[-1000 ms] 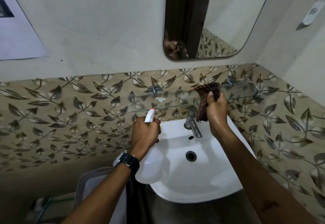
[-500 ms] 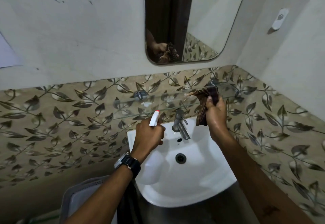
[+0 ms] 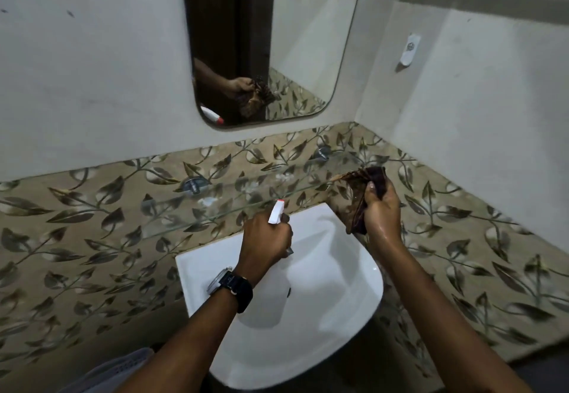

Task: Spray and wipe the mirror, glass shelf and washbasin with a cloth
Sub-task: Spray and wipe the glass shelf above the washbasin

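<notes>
My left hand (image 3: 266, 241) grips a white spray bottle (image 3: 276, 212) with a red-tipped nozzle, held over the white washbasin (image 3: 354, 306); the bottle's body hangs below my wrist. The nozzle points up toward the glass shelf (image 3: 191, 210), which carries whitish smears. My right hand (image 3: 381, 210), wet, clutches a dark brown cloth (image 3: 361, 189) bunched at the shelf's right end. Above hangs the mirror (image 3: 308, 38), which reflects the hand, cloth and bottle. My left hand hides the tap.
Leaf-patterned tiles (image 3: 92, 238) run behind the shelf and along the right wall. A white wall fitting (image 3: 409, 52) sits on the right wall. A grey basket rim (image 3: 123, 368) shows at the lower left below the basin.
The view has tilted up and left, showing more mirror. My left hand with the bottle has shifted right over the tap. The right hand stays at the shelf's right end with the cloth.
</notes>
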`<action>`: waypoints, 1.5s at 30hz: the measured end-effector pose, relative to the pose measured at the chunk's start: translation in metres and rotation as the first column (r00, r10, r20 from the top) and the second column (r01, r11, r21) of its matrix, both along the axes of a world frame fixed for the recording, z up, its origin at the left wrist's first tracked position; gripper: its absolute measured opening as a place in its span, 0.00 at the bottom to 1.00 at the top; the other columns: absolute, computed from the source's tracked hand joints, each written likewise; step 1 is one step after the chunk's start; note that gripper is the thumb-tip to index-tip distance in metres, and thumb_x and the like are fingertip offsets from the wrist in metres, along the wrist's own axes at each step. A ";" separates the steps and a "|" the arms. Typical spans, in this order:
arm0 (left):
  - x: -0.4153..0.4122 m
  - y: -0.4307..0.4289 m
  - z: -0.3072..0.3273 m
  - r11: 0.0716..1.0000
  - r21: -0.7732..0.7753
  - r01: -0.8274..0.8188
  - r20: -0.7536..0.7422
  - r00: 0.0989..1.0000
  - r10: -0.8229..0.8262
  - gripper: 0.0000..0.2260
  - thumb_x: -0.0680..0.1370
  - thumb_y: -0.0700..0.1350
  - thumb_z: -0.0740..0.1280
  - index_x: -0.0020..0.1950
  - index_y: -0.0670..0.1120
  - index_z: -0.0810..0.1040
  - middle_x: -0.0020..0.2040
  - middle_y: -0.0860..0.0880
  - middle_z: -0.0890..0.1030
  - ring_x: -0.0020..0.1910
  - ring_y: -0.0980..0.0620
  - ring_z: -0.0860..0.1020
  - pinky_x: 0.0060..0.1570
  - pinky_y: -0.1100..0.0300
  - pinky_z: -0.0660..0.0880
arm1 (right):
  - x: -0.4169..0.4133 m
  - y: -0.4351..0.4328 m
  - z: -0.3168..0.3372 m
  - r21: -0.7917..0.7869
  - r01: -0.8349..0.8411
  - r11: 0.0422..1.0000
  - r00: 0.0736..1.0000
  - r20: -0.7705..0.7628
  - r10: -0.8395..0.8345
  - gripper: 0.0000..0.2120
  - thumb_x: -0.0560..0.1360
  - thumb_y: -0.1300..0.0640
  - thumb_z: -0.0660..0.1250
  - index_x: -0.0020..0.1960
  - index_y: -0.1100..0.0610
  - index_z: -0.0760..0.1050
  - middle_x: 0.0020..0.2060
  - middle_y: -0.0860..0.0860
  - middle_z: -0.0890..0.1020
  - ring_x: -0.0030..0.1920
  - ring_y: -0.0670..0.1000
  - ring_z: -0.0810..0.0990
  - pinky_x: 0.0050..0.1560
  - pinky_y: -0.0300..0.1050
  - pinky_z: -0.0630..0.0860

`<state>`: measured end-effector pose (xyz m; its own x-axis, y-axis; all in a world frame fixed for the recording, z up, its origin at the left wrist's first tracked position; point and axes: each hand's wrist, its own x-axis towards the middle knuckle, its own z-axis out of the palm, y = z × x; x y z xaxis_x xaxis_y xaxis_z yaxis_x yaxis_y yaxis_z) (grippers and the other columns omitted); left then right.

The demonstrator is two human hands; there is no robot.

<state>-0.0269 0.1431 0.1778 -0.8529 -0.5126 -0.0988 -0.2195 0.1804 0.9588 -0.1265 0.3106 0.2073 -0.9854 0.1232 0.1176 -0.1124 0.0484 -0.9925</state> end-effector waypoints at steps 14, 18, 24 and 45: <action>-0.044 0.040 0.020 0.964 -0.080 0.252 -0.040 0.966 -0.256 0.09 0.73 0.35 0.62 0.47 0.36 0.81 0.37 0.37 0.83 0.29 0.38 0.80 0.26 0.57 0.76 | 0.006 0.050 0.005 -0.031 0.186 0.982 0.982 -0.021 -0.187 0.12 0.83 0.54 0.61 0.64 0.45 0.76 0.56 0.54 0.84 0.57 0.62 0.82 0.60 0.67 0.78; -0.046 0.044 0.024 0.970 -0.111 0.217 -0.049 0.973 -0.224 0.11 0.76 0.39 0.62 0.44 0.33 0.81 0.37 0.35 0.85 0.31 0.34 0.82 0.24 0.60 0.73 | 0.007 0.058 0.010 0.002 0.201 0.980 0.979 -0.026 -0.201 0.14 0.84 0.59 0.59 0.68 0.54 0.74 0.59 0.56 0.82 0.60 0.60 0.81 0.64 0.59 0.77; -0.056 0.046 0.024 0.964 0.031 0.265 -0.013 0.964 -0.264 0.09 0.71 0.32 0.65 0.46 0.41 0.83 0.33 0.40 0.81 0.26 0.45 0.76 0.25 0.60 0.76 | 0.000 0.063 0.002 0.011 0.195 0.981 0.981 -0.011 -0.195 0.16 0.84 0.59 0.59 0.71 0.54 0.72 0.57 0.55 0.83 0.57 0.57 0.82 0.63 0.60 0.78; -0.027 -0.041 0.007 0.987 0.037 -0.158 0.028 0.987 0.157 0.05 0.74 0.35 0.66 0.42 0.39 0.82 0.26 0.49 0.81 0.23 0.52 0.78 0.33 0.44 0.83 | -0.133 0.009 0.013 0.568 0.022 0.823 1.000 -0.003 -0.025 0.18 0.84 0.52 0.58 0.72 0.57 0.70 0.64 0.58 0.79 0.63 0.61 0.77 0.54 0.47 0.70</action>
<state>-0.0541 0.1018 0.1847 -0.7588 -0.6357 -0.1415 -0.2663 0.1047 0.9582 -0.2592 0.3196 0.2202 -0.9837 0.0593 0.1699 -0.0997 0.6062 -0.7891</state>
